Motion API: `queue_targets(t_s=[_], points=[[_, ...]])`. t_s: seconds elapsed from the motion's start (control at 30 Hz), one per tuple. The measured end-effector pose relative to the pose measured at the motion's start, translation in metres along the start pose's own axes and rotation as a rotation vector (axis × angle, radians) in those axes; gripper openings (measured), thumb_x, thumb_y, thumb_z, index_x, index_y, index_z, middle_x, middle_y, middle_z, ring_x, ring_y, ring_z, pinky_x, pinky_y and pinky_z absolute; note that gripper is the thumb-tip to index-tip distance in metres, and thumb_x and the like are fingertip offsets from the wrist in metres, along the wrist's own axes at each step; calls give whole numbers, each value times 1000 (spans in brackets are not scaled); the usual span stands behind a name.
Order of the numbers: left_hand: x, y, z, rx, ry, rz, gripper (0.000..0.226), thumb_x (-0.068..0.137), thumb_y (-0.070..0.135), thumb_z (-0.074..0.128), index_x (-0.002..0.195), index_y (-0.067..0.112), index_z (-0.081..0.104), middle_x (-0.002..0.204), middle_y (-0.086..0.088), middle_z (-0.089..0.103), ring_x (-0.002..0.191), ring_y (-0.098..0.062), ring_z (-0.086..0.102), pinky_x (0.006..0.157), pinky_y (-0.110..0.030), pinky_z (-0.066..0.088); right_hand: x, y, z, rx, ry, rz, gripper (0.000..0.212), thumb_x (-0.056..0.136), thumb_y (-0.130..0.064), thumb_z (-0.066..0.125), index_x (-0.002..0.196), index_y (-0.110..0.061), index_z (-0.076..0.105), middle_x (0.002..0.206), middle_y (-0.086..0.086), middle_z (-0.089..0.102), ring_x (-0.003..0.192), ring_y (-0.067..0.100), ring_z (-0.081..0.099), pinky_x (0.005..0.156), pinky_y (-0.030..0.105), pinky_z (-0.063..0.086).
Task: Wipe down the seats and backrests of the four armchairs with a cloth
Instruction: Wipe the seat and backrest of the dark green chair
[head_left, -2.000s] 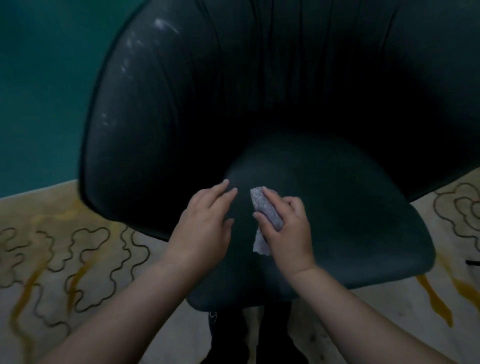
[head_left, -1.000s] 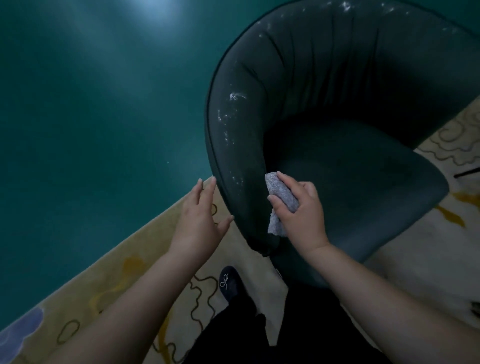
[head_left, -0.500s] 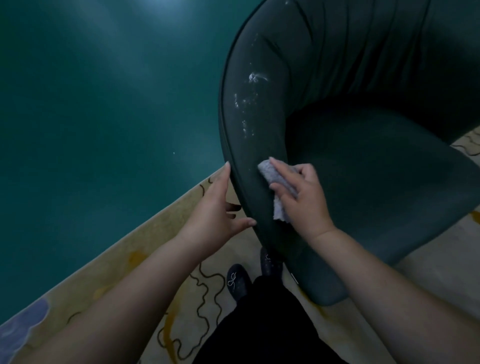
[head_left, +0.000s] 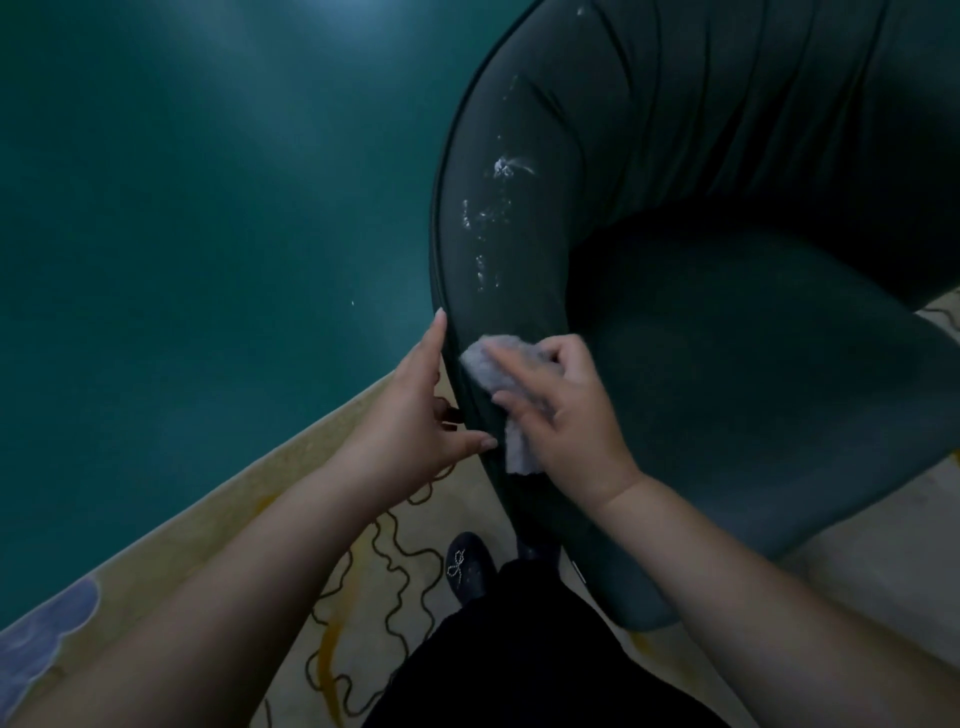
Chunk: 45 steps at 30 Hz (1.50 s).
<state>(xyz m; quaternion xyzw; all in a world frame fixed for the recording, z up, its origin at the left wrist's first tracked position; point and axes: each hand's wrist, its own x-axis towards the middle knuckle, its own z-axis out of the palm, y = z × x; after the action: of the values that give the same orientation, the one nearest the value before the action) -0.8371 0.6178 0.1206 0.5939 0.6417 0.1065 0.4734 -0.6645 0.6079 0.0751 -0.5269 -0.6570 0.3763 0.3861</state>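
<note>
Armchair side wipe, dim light.
Right hand (head_left: 566, 415) clamps a nubby grey cloth (head_left: 498, 369) on the smooth dark-green armchair (head_left: 727, 322); left hand (head_left: 415, 410), fingers straight, touches its piped rim.

1. Both forearms are bare, with no sleeves showing, from the lower corners of the frame up to the left hand (head_left: 415, 415) and the right hand (head_left: 566, 410).
2. A black garment (head_left: 519, 649) fills the lower centre of the frame.
3. A dark shoe (head_left: 467, 566) with a small pale bow-shaped ornament on its toe shows just above the garment, lower centre.
4. Neither wrist bears anything.
</note>
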Motion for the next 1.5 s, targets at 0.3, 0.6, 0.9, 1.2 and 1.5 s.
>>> queue_targets(t_s=[0.3, 0.6, 0.9, 1.2, 1.5], points=[[10, 7, -9, -81, -6, -22, 123, 67, 17, 85, 151, 42, -1, 155, 12, 20, 93, -1, 60, 63, -9, 50, 16, 13, -11, -5, 69, 45, 48, 87, -13, 63, 130, -33, 53, 106, -2, 38, 99, 2, 43, 92, 6, 37], [30, 11, -21, -4, -16, -9, 125, 66, 20, 87, 152, 39, -2, 154, 12, 22, 113, -10, 56, 80, -14, 53, 34, 22, -17, 68, 156, 166, 48, 86, -14, 66, 125, -38, 52, 102, -8, 39, 97, -2, 45, 92, 3, 33], [61, 8, -44, -12, -48, 33, 126, 63, 25, 88, 147, 50, -2, 151, 25, 21, 103, -2, 60, 87, -32, 56, 55, 25, -16, 2, 221, 220, 48, 87, -7, 65, 125, -35, 53, 106, 1, 40, 96, 0, 44, 93, 4, 33], [99, 6, -72, -21, -123, 135, 128, 63, 28, 88, 149, 45, -6, 155, 24, 15, 111, -9, 59, 87, -35, 56, 72, 13, -1, -30, 260, 233, 48, 88, -6, 63, 126, -33, 52, 105, 1, 40, 93, -7, 42, 92, 3, 33], [129, 12, -102, 48, -206, 224, 128, 64, 27, 87, 150, 40, -7, 158, 19, 12, 110, -8, 60, 85, -33, 57, 82, -8, 18, -31, 294, 268, 45, 88, -9, 63, 122, -38, 55, 101, -7, 40, 98, -12, 42, 91, 2, 34]])
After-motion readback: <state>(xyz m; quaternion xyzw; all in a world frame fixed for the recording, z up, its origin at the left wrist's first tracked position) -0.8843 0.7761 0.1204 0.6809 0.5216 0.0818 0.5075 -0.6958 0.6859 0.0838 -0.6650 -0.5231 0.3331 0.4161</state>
